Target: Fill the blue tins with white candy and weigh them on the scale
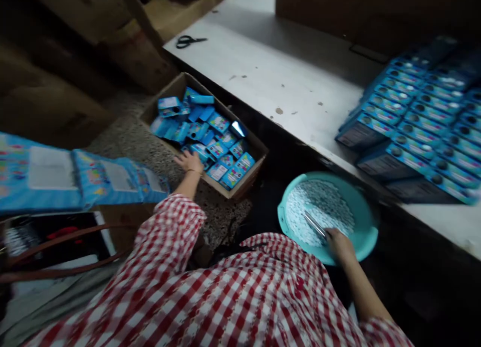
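Observation:
My left hand (189,161) is at the near rim of an open cardboard carton (246,179), its fingers spread and nothing seen in them. Inside the carton lie many small blue printed boxes (219,122), jumbled together; some are beside my fingertips. On the right, my right hand (340,244) is closed around the handle of a shiny metal scoop (314,224). The scoop's far end rests among small white pieces (319,201) that fill much of a turquoise basin (366,216). What the pieces are is too small to tell.
A white table (278,86) runs diagonally behind the carton and basin. Black scissors (190,41) lie at its far left corner. Rows of blue boxes (417,121) stand stacked at its right. Large blue packs (105,176) and brown cartons (45,86) are on my left.

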The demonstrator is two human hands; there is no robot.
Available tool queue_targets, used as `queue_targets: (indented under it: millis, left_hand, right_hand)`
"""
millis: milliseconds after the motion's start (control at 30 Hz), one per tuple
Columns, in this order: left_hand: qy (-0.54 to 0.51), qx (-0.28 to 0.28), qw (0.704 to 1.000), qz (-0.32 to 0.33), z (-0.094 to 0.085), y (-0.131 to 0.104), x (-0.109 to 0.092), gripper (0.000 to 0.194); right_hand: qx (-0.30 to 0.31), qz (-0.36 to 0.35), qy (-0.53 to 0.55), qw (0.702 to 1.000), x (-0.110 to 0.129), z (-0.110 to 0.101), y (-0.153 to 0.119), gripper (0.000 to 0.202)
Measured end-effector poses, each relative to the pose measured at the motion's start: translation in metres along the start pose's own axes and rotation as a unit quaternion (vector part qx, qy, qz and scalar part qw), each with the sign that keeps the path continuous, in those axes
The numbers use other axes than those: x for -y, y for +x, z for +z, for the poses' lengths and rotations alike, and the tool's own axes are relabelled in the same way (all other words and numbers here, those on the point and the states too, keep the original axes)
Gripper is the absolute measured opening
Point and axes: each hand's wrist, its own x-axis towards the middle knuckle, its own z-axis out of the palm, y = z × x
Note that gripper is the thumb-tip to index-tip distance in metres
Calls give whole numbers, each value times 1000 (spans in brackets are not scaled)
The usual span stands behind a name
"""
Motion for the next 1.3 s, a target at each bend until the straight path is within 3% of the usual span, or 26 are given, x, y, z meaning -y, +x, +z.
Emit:
queue_targets:
  millis: [67,167,233,300,367,467,600,667,733,867,967,1100,1300]
  left_hand:
    - [-57,-67,995,44,-17,-12,0,56]
    - [-157,-120,959,202,-43,-50,-13,48]
    - [-207,-82,917,330,-56,-93,-31,39]
    - [-230,35,859,456,-62,-145,-54,31]
    - [-214,116,829,504,-62,-193,-76,31]
    - [-154,147,818,534,-56,-237,-97,40]
    - [-171,252,765,567,-52,-234,-100,54]
    - [-198,310,733,572,-52,-222,-97,51]
    - [-234,337,723,557,-51,-212,-95,43]
    - [-320,299,783,442,-42,-204,-108,42]
    - [-383,257,809,364,-34,-204,-128,45]
    - [-432,241,799,342,-27,-205,-151,46]
    - [-485,195,788,325,-10,-206,-173,47]
  right_hand:
    - [34,21,3,999,12,-11,-5,32]
    - [13,62,-4,998,18,-27,-8,31]
    - [-27,100,-32,994,16,-39,-8,32]
    - [-61,131,-70,987,14,-49,-5,34]
    - [-80,139,-94,982,15,-55,0,37]
    - [-73,107,-87,988,28,-50,5,38]
    - [-37,4,-55,998,51,-35,0,28]
    - [-36,-30,-45,998,53,-38,-3,25]
    - [-53,-28,-41,997,46,-49,2,28]
    - [-84,16,-34,996,37,-69,30,33]
    - [-63,-23,-26,997,46,-62,40,35]
    - [-4,-107,-27,994,43,-41,20,39]
    - [17,-24,23,999,27,-29,2,41]
